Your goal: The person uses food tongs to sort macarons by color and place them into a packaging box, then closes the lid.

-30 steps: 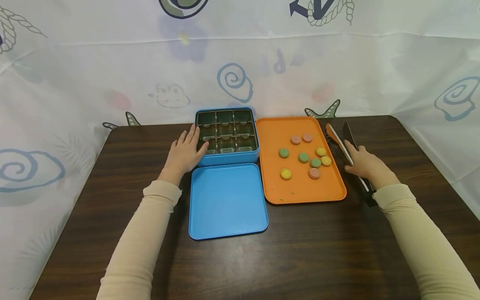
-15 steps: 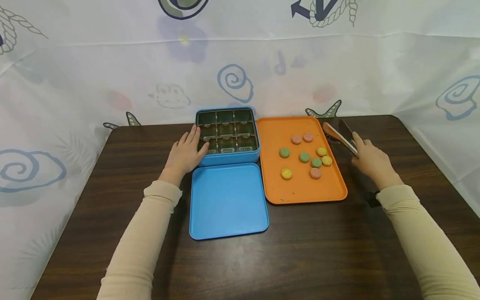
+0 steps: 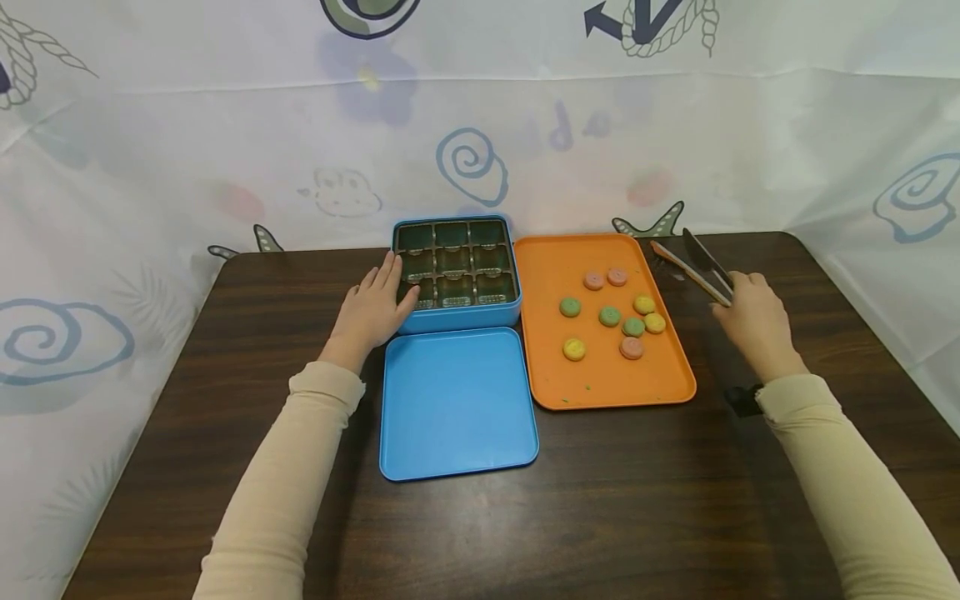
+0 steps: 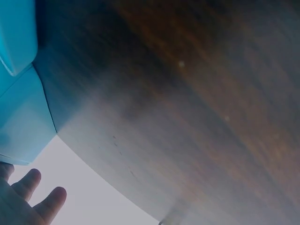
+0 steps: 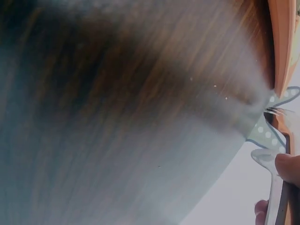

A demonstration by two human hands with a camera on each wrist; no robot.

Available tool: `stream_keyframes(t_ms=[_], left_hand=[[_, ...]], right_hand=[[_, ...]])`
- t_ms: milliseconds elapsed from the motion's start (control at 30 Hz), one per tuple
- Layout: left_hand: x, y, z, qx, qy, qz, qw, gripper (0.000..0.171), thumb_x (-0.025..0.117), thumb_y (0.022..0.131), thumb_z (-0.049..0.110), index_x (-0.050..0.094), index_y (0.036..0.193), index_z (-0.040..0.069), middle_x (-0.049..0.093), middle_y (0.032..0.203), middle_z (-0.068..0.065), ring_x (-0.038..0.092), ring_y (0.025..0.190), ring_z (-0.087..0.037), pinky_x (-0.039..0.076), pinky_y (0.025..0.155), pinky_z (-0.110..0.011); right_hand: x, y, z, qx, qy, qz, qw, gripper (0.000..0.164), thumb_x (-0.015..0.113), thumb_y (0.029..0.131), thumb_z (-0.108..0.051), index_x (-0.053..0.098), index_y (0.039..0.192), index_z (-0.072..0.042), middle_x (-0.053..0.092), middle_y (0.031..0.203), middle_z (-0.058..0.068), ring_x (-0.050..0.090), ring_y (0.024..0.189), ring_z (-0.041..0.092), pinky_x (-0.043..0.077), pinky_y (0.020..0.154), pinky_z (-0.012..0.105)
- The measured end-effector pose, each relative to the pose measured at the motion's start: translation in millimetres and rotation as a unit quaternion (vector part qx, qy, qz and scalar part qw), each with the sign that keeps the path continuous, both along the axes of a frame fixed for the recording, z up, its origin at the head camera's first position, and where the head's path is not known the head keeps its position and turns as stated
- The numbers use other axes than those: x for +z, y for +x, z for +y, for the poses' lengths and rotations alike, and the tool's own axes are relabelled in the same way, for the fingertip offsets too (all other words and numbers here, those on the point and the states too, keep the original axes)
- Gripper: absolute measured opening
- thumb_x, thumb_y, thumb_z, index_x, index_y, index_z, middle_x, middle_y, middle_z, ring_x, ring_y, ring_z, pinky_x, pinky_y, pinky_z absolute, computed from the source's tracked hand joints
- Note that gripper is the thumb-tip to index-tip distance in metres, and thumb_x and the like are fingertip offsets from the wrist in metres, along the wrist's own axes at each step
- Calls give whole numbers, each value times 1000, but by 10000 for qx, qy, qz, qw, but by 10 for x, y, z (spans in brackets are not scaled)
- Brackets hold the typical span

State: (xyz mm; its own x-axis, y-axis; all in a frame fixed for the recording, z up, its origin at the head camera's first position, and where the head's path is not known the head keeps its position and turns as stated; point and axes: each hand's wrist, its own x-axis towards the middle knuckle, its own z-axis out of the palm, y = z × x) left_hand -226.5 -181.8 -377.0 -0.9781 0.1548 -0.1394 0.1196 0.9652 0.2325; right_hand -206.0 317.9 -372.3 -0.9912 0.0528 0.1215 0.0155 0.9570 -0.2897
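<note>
My left hand [image 3: 371, 308] rests on the left rim of a blue box [image 3: 465, 317], its fingers straight. Inside the box sits a dark see-through insert [image 3: 452, 261] divided into several bare compartments. On the right, my right hand [image 3: 757, 321] grips metal tongs [image 3: 701, 252] by the rear, their two arms spread and pointing to the back left. In the right wrist view one tip of the tongs is spoon-like [image 5: 266, 158] and the other is forked. Left of the tongs lies an orange tray [image 3: 555, 383] bearing several small round pink, green and yellow discs [image 3: 609, 316].
A flat blue lid [image 3: 459, 408] lies directly in front of the box. Box and tray stand side by side near the far edge of the dark wooden table [image 3: 600, 517]. A printed white cloth [image 3: 525, 150] hangs behind.
My right hand has drawn back and turned, lifting the tongs from beside the tray; it now holds them nearer their rear end. The left hand stays on the box.
</note>
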Motion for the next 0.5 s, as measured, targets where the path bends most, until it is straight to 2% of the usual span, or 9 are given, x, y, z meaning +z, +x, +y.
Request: stream_keyframes(t_ms=[333,500], left_hand=[[-22,-22,-2,15,49,-26,10000,72,21,100,52,-7,153,13,-6,161,-7,8,147,-38,15,116,-58],[-32,-27,-8,23,25,-11,10000,72,21,100,51,-7,153,12,-7,161,-7,9,147,-38,15,116,-58]], right_hand=[[33,71,7,-466,-260,682,9962,49,65,85,-10,49,127,10,50,115,36,52,95,55,42,75,64],[48,88,-22,-532,-444,903,9935,49,68,84,-9,52,127,7,52,115,35,51,96,53,41,75,63]])
